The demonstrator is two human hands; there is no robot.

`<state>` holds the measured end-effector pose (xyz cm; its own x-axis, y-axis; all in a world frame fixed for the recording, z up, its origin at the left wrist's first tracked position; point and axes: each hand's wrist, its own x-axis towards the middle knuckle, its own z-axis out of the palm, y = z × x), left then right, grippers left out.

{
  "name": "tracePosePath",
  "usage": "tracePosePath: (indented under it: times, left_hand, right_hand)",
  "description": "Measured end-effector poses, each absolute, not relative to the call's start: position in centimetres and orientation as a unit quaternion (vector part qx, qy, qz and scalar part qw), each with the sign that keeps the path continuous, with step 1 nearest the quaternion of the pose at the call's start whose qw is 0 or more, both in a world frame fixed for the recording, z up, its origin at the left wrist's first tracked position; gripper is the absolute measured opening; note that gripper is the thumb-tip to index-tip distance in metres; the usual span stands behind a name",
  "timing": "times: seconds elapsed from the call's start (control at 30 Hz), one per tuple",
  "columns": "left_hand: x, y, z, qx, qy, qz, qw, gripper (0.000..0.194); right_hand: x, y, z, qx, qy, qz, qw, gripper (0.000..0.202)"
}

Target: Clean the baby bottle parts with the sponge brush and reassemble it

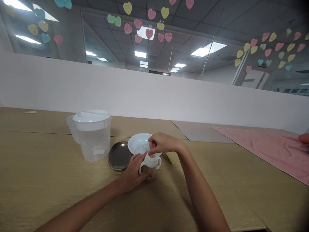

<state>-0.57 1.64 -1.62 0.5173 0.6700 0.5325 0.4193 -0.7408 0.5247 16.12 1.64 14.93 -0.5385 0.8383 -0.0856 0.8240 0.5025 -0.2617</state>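
A clear baby bottle point(151, 164) with a white collar and two white side handles stands upright on the table. My left hand point(135, 170) is wrapped around its left side, near one handle. Over the bottle's top, my right hand point(161, 143) is bent down with fingers curled together, the thumb touching the bottle's mouth. What those fingertips pinch, if anything, is hidden. Right behind the hands sits a white bowl point(135, 140) with something clear in it, partly covered by my right hand.
A lidded clear pitcher point(95, 138) of what looks like water stands at left. Beside it lies a round metal dish point(118, 157). A thin green item point(168, 158) lies right of the bowl. A pink cloth point(267, 145) spreads at right, near another person's hand point(303, 138).
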Motion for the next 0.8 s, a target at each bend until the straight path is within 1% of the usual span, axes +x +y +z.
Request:
tracePosePath:
  times: [0.07, 0.13, 0.33, 0.53, 0.7, 0.8]
  left_hand:
    - [-0.6, 1.7, -1.6, 0.859, 0.310, 0.373, 0.166, 0.066]
    - [-0.6, 1.7, -1.5, 0.862, 0.303, 0.371, 0.163, 0.064]
    - [-0.6, 1.8, -1.6, 0.865, 0.303, 0.370, 0.152, 0.059]
    - [-0.7, 2.0, -2.0, 0.859, 0.316, 0.373, 0.150, 0.071]
    - [-0.8, 2.0, -2.0, 0.863, 0.314, 0.365, 0.154, 0.065]
    - [-0.7, 2.0, -2.1, 0.860, 0.312, 0.375, 0.150, 0.067]
  right_hand:
    - [16.4, 1.8, 14.9, -0.453, -0.878, 0.149, 0.036, 0.012]
    - [16.7, 1.9, 15.0, -0.431, -0.887, 0.160, 0.048, 0.007]
    - [17.8, 1.1, 16.2, -0.396, -0.891, 0.187, 0.118, 0.013]
    - [18.1, 0.2, 17.1, -0.414, -0.837, 0.206, 0.291, 0.019]
    - [18.2, 0.6, 17.1, -0.426, -0.758, 0.211, 0.446, 0.026]
    - [18.5, 1.4, 16.9, -0.445, -0.721, 0.188, 0.497, 0.026]
